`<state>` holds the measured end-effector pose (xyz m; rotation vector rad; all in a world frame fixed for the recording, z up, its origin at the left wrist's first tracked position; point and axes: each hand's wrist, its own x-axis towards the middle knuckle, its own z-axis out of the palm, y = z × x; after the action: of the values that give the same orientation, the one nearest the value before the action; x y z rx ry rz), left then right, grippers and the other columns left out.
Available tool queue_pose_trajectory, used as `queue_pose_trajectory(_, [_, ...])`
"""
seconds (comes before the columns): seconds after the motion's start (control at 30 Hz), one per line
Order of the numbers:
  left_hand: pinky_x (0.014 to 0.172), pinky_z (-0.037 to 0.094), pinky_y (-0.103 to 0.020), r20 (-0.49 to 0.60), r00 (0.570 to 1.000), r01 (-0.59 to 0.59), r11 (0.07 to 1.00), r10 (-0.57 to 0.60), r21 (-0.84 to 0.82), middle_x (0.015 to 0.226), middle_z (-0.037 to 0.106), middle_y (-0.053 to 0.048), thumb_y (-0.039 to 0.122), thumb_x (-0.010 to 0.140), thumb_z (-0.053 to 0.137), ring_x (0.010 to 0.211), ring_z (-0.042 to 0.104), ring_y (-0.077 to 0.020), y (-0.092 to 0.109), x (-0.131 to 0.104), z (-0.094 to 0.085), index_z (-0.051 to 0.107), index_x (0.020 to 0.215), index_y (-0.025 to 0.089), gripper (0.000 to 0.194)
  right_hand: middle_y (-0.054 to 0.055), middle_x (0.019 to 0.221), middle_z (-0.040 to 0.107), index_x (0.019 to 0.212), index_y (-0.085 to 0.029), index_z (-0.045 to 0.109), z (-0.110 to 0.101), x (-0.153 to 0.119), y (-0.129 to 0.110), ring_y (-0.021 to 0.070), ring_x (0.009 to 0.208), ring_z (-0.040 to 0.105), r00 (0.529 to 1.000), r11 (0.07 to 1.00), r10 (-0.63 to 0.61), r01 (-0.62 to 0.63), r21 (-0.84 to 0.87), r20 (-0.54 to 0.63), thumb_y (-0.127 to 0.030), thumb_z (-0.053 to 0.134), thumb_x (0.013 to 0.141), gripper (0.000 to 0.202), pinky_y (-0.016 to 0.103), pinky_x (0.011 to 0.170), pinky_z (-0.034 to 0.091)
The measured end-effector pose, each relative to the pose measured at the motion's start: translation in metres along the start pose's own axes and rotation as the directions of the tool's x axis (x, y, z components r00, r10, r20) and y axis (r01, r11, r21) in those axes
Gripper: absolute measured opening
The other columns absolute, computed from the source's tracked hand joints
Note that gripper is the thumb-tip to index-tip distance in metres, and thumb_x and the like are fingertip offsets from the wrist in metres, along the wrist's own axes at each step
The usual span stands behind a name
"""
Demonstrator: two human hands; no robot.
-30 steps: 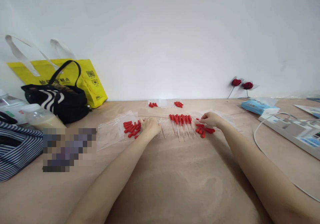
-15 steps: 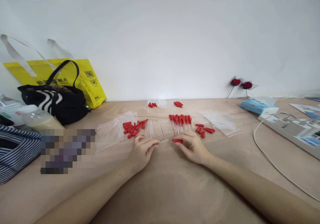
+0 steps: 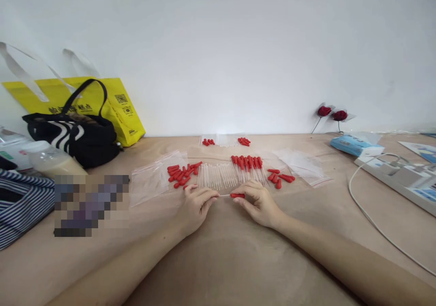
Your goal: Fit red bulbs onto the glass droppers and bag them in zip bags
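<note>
Red bulb and thin rod held end to end between both hands, just in front of the rows.
The right hand pinches the bulb, the left hand the rod; whether they are joined is too small to tell. Behind, the bulb-topped rods look done; bare rods and loose bulbs seem left. Left fingers hide the rod's other end; a pixelated patch masks something farther left.
</note>
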<state>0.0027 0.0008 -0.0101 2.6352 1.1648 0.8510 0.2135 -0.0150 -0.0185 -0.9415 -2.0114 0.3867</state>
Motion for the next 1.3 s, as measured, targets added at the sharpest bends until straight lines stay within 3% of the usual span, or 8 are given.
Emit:
queue_pose_trajectory(0.43, [0.079, 0.023, -0.034, -0.04, 0.997, -0.07, 0.997, 0.071, 0.017, 0.077, 0.066, 0.001, 0.022, 0.086, 0.037, 0.07, 0.057, -0.0117, 0.011, 0.002, 0.0, 0.059, 0.089, 0.023, 0.022, 0.003, 0.072, 0.063, 0.085, -0.021, 0.061, 0.005, -0.002, -0.004, 0.0146, 0.068, 0.053, 0.993, 0.989, -0.007, 0.024, 0.148, -0.114, -0.025, 0.054, 0.079, 0.01, 0.029, 0.064, 0.042])
queue_pose_trajectory(0.63, [0.079, 0.022, -0.035, -0.049, 0.987, -0.145, 0.983, 0.152, 0.114, 0.072, 0.063, 0.002, 0.021, 0.087, 0.037, 0.066, 0.055, -0.0111, 0.008, -0.002, 0.003, 0.057, 0.089, 0.023, 0.02, 0.003, 0.07, 0.062, 0.085, -0.021, 0.061, 0.002, -0.003, -0.005, 0.014, 0.067, 0.052, 0.995, 0.99, -0.059, 0.068, 0.122, -0.074, -0.021, 0.052, 0.08, 0.01, 0.028, 0.064, 0.042])
queue_pose_trajectory(0.83, [0.077, 0.023, -0.035, -0.035, 0.976, -0.2, 0.945, 0.216, 0.258, 0.068, 0.06, 0.002, 0.018, 0.086, 0.038, 0.065, 0.052, -0.0115, 0.009, -0.005, 0.004, 0.058, 0.086, 0.022, 0.021, 0.004, 0.072, 0.063, 0.087, -0.019, 0.06, -0.001, -0.004, 0.0, 0.0144, 0.067, 0.052, 0.982, 0.982, -0.187, 0.188, -0.012, 0.032, -0.021, 0.05, 0.081, 0.012, 0.028, 0.062, 0.044])
queue_pose_trajectory(1.03, [0.079, 0.025, -0.037, -0.148, 0.937, -0.243, 0.896, 0.315, 0.371, 0.062, 0.06, 0.003, 0.018, 0.086, 0.041, 0.057, 0.051, -0.0107, 0.017, -0.004, 0.007, 0.058, 0.079, 0.02, 0.019, 0.005, 0.076, 0.065, 0.089, -0.016, 0.059, 0.002, -0.006, 0.006, 0.0153, 0.069, 0.053, 0.933, 0.895, -0.359, 0.351, -0.274, 0.022, -0.018, 0.049, 0.082, 0.012, 0.031, 0.065, 0.04])
queue_pose_trajectory(1.2, [0.087, 0.027, -0.038, -0.17, 0.915, -0.268, 0.866, 0.365, 0.422, 0.06, 0.06, 0.005, 0.02, 0.087, 0.043, 0.054, 0.052, -0.0094, 0.022, 0.0, 0.008, 0.06, 0.087, 0.019, 0.016, 0.002, 0.078, 0.067, 0.09, -0.017, 0.06, -0.002, -0.004, 0.001, 0.0131, 0.07, 0.054, 0.902, 0.826, -0.431, 0.379, -0.416, -0.034, -0.015, 0.051, 0.081, 0.013, 0.033, 0.073, 0.036])
queue_pose_trajectory(1.3, [0.094, 0.025, -0.04, -0.183, 0.895, -0.294, 0.848, 0.406, 0.442, 0.066, 0.063, 0.004, 0.018, 0.086, 0.045, 0.062, 0.057, -0.01, 0.023, 0.002, 0.007, 0.059, 0.089, 0.018, 0.015, 0.0, 0.075, 0.068, 0.09, -0.02, 0.061, -0.005, -0.004, -0.002, 0.0134, 0.072, 0.055, 0.891, 0.786, -0.451, 0.371, -0.495, -0.049, -0.023, 0.054, 0.081, 0.012, 0.036, 0.081, 0.032])
